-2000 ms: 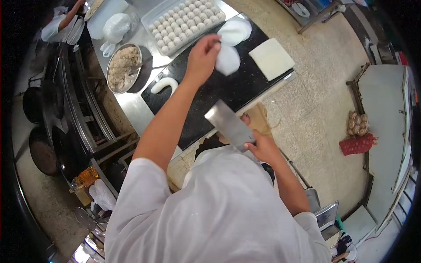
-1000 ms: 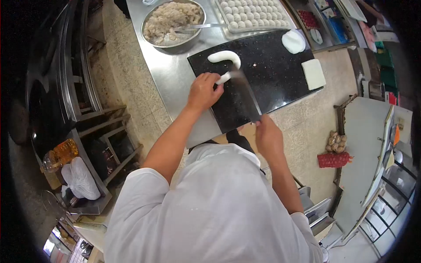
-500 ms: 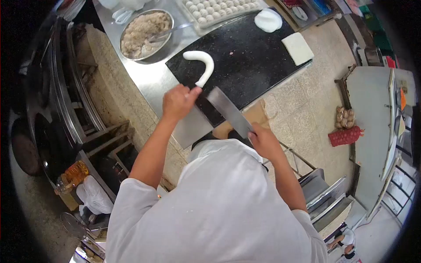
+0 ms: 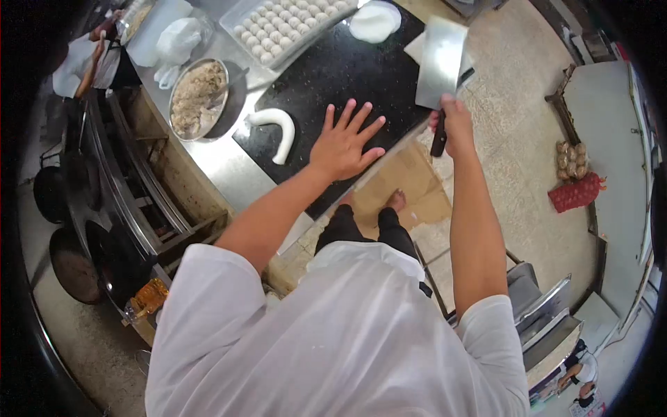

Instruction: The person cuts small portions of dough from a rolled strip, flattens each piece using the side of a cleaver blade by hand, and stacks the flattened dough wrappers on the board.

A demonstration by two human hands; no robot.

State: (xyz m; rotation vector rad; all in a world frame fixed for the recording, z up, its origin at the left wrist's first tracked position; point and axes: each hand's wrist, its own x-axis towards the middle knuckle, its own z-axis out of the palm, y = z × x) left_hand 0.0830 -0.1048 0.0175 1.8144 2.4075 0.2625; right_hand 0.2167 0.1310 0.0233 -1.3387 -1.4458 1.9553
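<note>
My left hand (image 4: 345, 144) is open, fingers spread over the black board (image 4: 313, 90); whether something small lies under its palm is hidden. To its left a curved white dough roll (image 4: 279, 132) rests on the board. My right hand (image 4: 455, 126) grips a wide-bladed cleaver (image 4: 442, 59) by its dark handle, blade raised past the board's front edge. Behind the blade a white square cloth (image 4: 415, 48) is partly covered. Thin white dough rounds (image 4: 375, 22) lie at the board's far edge.
A metal bowl of filling (image 4: 199, 101) stands left of the board, with a plastic bag (image 4: 179, 40) behind it. A tray of white dumplings (image 4: 285, 26) sits at the back. Another person (image 4: 82, 62) is at the far left. Cardboard (image 4: 410, 187) lies on the floor below.
The camera view has shifted. My left hand has left the dough roll's end and spread open over the board. My right hand has moved forward and right, lifting the cleaver.
</note>
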